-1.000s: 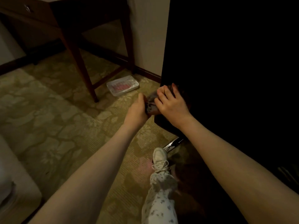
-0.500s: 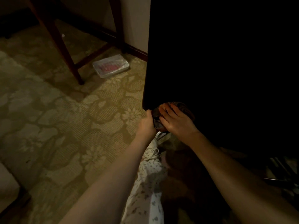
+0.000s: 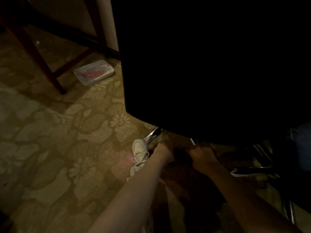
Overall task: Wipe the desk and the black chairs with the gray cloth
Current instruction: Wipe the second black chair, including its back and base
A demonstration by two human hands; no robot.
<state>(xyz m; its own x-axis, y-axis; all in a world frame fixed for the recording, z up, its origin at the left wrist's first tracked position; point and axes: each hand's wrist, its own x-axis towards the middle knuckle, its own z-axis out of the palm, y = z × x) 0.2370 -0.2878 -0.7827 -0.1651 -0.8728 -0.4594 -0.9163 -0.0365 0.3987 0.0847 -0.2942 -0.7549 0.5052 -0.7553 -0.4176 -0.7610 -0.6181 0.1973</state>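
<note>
Gray cloth (image 3: 181, 153) shows only as a dark lump between the two hands, low down and just under the bottom edge of the black chair (image 3: 210, 73); its colour and folds are lost in shadow. The right hand (image 3: 203, 155) has its fingers bent over that lump, knuckles up, and seems to be gripping it. The left hand (image 3: 165, 148) meets the lump from the other side, but its fingertips vanish into the dark, so I cannot tell whether they pinch the cloth or only touch it.

From the fingers, the chair's padded body lies straight up and ahead, very close. Its lower edge runs slantwise from upper left to lower right above both hands. The left hand sits nearer the chrome leg (image 3: 154, 136), the right nearer the middle of the base, so the right looks better placed to carry the cloth up onto the black surface.

A white shoe (image 3: 139, 148) stands beside the left wrist on the patterned carpet (image 3: 58, 148). Farther off, a clear plastic box (image 3: 94, 72) lies by a wooden desk leg (image 3: 33, 52). The desk top is cut off, and the chair's surface is too dark to read.
</note>
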